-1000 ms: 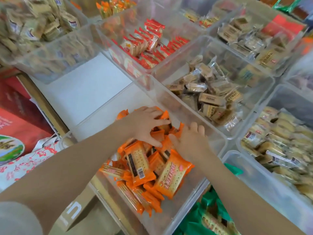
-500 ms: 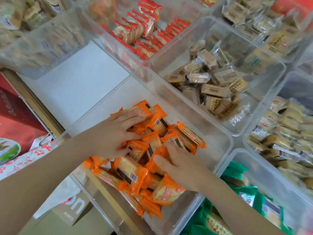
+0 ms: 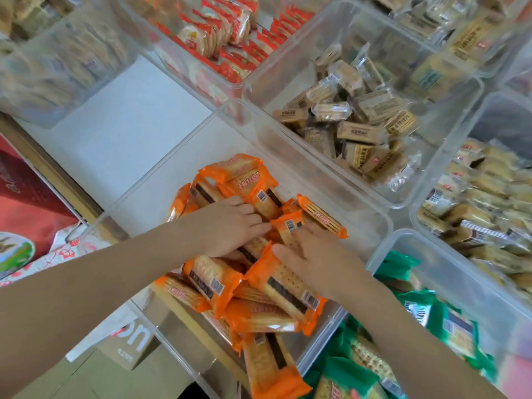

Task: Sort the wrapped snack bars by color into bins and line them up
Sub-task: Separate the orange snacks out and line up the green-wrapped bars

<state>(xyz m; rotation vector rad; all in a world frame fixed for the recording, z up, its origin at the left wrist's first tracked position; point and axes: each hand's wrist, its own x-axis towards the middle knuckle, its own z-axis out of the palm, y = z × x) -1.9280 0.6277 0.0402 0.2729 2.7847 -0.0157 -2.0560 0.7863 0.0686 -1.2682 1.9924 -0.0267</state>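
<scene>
- The clear bin (image 3: 161, 194) held only orange bars (image 3: 276, 286), heaped toward its near end, apparently so one colour stayed together; the far end lay bare.
- Beyond the bin sat tubs of brown bars (image 3: 359, 133) and red bars (image 3: 230, 33); green ones (image 3: 431, 315) lay to its right.
- The left hand (image 3: 227, 228) pressed flat, fingers straight, on the heap.
- The right hand (image 3: 313, 254) lay spread and relaxed on the heap too, probably steadying bars for lining up.
</scene>
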